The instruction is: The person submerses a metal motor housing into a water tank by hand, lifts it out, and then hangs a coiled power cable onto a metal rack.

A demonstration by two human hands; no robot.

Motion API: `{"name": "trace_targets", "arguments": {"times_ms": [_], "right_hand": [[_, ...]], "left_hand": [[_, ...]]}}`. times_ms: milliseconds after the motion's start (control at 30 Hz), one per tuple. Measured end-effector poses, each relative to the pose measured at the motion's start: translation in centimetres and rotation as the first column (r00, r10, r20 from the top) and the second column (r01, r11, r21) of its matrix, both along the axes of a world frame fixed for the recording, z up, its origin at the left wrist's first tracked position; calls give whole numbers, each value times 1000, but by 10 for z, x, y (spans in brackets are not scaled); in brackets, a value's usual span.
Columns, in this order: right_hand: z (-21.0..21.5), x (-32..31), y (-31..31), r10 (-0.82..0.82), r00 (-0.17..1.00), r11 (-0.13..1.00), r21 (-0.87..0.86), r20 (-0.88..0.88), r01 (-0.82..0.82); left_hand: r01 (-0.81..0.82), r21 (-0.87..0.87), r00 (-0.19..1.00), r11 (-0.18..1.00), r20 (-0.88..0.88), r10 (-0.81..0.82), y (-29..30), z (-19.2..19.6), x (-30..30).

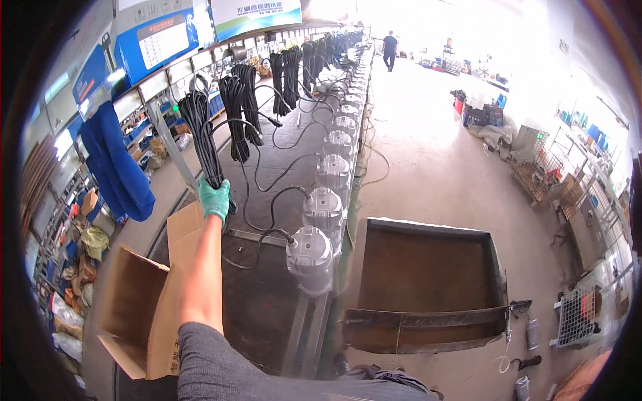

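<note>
My left hand (214, 199), in a green glove, reaches forward with its fingers closed round the lower end of a hanging black cable bundle (196, 127). More coiled black cables (234, 110) hang beyond it along the rail. Their leads run down to a row of silver, round-topped motor or pump housings (310, 248) along the right side of the dark bench (257, 294). The nearest housing stands right of my forearm, with a black lead from its side. My right hand does not show; only a blurred skin-toned shape appears at the lower right rim.
An opened cardboard box (137, 307) stands left of my forearm. Blue cloth (117, 160) hangs at the left. A shallow dark metal tray (428, 267) lies right of the housings. Wire cages (578, 314) stand farther right. A person (390, 50) is far back in the aisle.
</note>
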State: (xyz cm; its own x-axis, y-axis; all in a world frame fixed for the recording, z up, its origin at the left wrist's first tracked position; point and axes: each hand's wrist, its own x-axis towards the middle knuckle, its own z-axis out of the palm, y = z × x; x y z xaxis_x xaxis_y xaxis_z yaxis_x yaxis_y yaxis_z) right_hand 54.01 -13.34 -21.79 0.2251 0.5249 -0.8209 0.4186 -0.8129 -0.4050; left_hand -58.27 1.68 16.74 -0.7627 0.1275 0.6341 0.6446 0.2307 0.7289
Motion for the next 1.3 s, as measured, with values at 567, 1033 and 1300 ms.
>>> {"name": "trace_targets", "arguments": {"times_ms": [567, 1033, 1300], "right_hand": [[60, -94, 94, 214, 972, 971, 131, -93, -202], [75, -88, 93, 323, 946, 945, 73, -36, -320], [48, -74, 80, 412, 907, 900, 197, -84, -390]], "left_hand": [[120, -232, 991, 965, 91, -102, -208, 13, 168], [229, -256, 903, 939, 416, -107, -184, -98, 290], [485, 103, 766, 868, 430, -479, -27, -85, 223]]}}
